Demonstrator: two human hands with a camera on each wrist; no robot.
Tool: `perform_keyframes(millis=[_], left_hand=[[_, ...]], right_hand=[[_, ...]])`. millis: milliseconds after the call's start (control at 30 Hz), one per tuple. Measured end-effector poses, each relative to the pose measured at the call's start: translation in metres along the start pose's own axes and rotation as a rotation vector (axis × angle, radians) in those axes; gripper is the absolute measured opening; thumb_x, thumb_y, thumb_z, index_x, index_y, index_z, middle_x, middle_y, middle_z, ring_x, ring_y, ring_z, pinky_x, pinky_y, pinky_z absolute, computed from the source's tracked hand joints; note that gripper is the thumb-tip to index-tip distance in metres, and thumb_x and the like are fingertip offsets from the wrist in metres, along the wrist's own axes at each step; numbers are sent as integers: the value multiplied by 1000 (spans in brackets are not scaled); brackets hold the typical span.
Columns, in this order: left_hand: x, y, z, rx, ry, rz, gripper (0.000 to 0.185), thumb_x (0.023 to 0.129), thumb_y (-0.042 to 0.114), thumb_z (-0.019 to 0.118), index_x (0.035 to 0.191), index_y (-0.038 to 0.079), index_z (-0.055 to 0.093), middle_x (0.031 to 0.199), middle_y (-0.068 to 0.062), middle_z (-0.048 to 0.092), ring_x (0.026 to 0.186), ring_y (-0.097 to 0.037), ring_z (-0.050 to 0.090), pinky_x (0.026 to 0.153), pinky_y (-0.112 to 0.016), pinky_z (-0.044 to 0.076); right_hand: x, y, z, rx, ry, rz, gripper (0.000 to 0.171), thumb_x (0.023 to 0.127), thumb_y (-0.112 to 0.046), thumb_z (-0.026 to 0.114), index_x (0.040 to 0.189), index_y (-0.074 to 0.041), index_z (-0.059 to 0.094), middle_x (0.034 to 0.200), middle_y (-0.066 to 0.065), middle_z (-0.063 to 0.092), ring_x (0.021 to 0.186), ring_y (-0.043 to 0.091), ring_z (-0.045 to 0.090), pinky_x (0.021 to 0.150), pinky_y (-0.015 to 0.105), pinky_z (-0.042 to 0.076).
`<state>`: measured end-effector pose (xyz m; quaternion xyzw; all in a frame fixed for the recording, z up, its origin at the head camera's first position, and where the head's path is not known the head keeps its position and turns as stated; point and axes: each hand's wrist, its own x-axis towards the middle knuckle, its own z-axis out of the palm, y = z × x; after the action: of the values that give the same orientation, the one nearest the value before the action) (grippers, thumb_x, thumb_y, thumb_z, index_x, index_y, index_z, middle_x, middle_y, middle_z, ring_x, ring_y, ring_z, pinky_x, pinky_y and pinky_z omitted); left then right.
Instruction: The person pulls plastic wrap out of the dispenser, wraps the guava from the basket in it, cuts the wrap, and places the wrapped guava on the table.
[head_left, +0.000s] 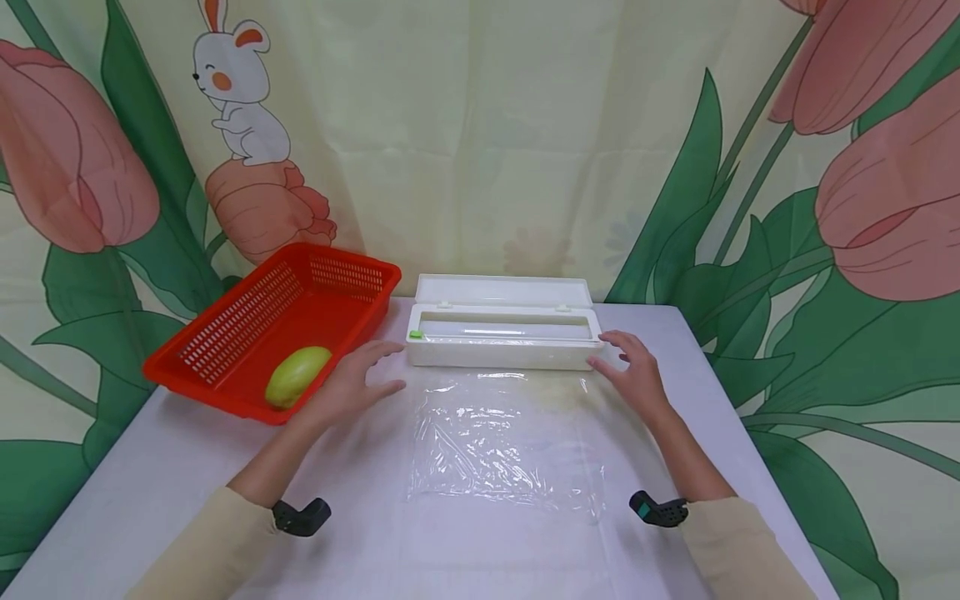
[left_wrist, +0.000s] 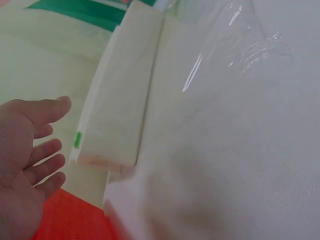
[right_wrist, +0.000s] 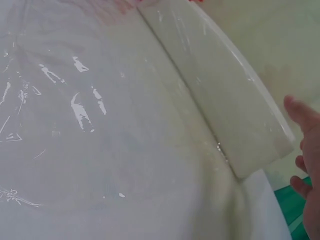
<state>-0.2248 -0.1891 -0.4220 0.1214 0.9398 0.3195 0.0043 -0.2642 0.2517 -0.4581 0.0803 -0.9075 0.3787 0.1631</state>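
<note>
While its lid (head_left: pixel 502 292) opens rearward, the long white box (head_left: pixel 502 355) lies crosswise.

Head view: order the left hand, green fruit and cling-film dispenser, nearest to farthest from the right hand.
1. Cling-film dispenser: immediately left.
2. Left hand: beyond the dispenser's left end.
3. Green fruit: farther left, in the red basket.

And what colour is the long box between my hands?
The long box is white, with a small green tab; clearest in the head view.
</note>
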Motion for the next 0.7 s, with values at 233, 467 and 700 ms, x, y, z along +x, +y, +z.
perform_keyframes(millis=[233, 467, 700], left_hand=[[-9, -1, -15, 13, 22, -16, 67, 74, 45, 70, 134, 29, 42, 137, 3, 43, 124, -21, 41, 91, -48, 48], [-12, -7, -24, 16, 47, 8, 68, 74, 46, 70, 134, 32, 41, 136, 2, 43, 122, -23, 41, 88, -49, 49], [-14, -12, -33, 29, 93, 8, 69, 71, 47, 72, 132, 33, 42, 136, 1, 43, 118, -22, 42, 82, -47, 52]], right_hand=[[10, 3, 5, 3, -67, 102, 55, 81, -39, 66, 126, -12, 51, 135, 13, 44, 118, 31, 47, 93, 47, 46], [17, 6, 8, 37, -113, 185, 65, 81, -43, 64, 134, -12, 42, 141, 14, 37, 120, 33, 46, 96, 48, 44], [22, 13, 13, 76, -168, 223, 75, 79, -47, 65, 138, -10, 37, 143, 16, 34, 123, 34, 44, 97, 46, 44]])
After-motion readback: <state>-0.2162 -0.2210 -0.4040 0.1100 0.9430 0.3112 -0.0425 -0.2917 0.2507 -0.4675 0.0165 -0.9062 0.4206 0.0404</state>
